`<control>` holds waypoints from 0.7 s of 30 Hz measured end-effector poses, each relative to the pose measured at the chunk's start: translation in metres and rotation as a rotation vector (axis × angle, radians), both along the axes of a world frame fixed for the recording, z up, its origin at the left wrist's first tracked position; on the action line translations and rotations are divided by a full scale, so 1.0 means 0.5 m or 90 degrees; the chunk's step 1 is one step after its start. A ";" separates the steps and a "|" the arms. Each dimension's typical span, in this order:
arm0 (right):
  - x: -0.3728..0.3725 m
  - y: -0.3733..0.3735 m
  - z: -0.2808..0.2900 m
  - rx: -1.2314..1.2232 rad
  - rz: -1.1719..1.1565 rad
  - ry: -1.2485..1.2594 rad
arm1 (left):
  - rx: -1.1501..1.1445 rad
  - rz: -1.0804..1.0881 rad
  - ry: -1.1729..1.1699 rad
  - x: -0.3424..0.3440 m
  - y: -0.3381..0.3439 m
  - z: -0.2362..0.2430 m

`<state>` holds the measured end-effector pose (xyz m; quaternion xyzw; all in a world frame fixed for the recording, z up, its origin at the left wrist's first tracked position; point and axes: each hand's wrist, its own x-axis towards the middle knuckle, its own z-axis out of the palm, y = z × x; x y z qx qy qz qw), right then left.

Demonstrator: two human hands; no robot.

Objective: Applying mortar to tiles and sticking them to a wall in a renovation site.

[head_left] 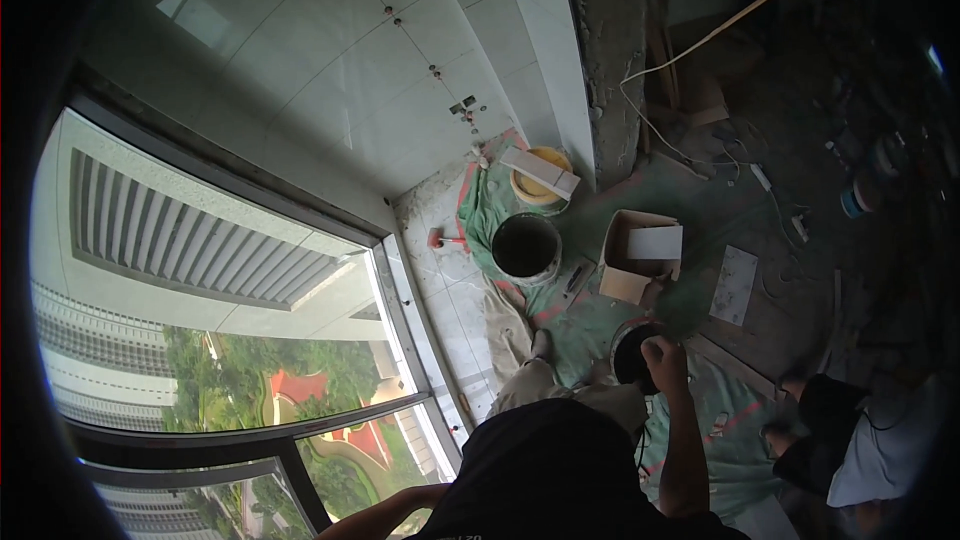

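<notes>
My right hand [662, 358] is closed above a dark round bucket [632, 340] that stands just in front of my legs. Whatever its fingers may hold is too dark and small to make out. Down at the lower left, my left hand [432, 496] rests against the side of my dark shirt, with its fingers hidden. Ahead of me stands a larger open bucket [527, 248] with a dark inside. Behind it, a pale tile piece [540, 172] lies across a yellow-rimmed bucket [530, 198]. An open cardboard box [625, 283] with a white panel inside sits to the right.
A green sheet [580, 340] covers much of the floor. By the window [300, 380] lies a red-headed mallet [437, 238]. To the right are a loose tile [735, 285], a wooden board [735, 365], cables and a power strip [799, 229]. Another person [890, 440] is at the lower right.
</notes>
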<state>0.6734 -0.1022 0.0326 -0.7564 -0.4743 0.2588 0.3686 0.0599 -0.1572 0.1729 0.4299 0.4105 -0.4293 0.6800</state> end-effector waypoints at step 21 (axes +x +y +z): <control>-0.075 0.052 -0.099 -0.216 -0.120 0.165 | 0.440 0.240 0.215 -0.093 0.395 -0.125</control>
